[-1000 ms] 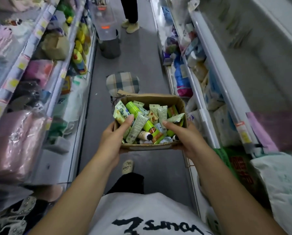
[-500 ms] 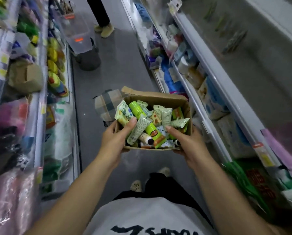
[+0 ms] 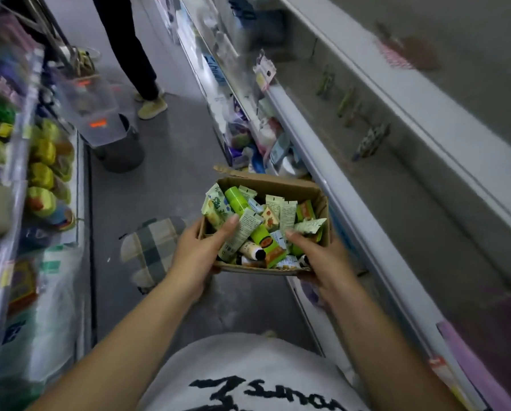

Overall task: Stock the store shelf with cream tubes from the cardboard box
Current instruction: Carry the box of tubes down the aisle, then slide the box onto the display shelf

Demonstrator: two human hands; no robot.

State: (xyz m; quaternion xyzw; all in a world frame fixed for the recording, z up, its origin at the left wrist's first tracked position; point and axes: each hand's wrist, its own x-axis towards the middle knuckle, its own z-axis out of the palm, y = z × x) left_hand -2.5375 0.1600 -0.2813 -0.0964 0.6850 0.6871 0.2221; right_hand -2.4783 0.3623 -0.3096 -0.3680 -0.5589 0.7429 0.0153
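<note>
Head view, looking down a store aisle. On the far left are blurred racks (image 3: 20,179) with yellow-green packs (image 3: 42,173). Farther along the floor a clear bin (image 3: 91,111) sits on a dark bucket (image 3: 124,152), and beside it stand another person's legs (image 3: 138,54). A checked cushion (image 3: 153,250) lies on the floor just left of the hands.

The left hand (image 3: 198,256) grips the near left corner of the box (image 3: 278,185). Its fingers (image 3: 193,237) are curled round the side and its thumb lies over the rim, on the tubes (image 3: 248,223). The box is held in the air at about waist height, open at the top, with a loose heap of tubes inside, a bright green one (image 3: 236,200) among them. The right hand (image 3: 322,262) holds the near right corner the same way, thumb over the rim and touching the tubes, the other fingers hidden under the box.

The box's right side is just beside the front edge of the shelf (image 3: 411,203). On that shelf, well apart from the box, a few small items (image 3: 347,100) stand in a row, too blurred to identify.
</note>
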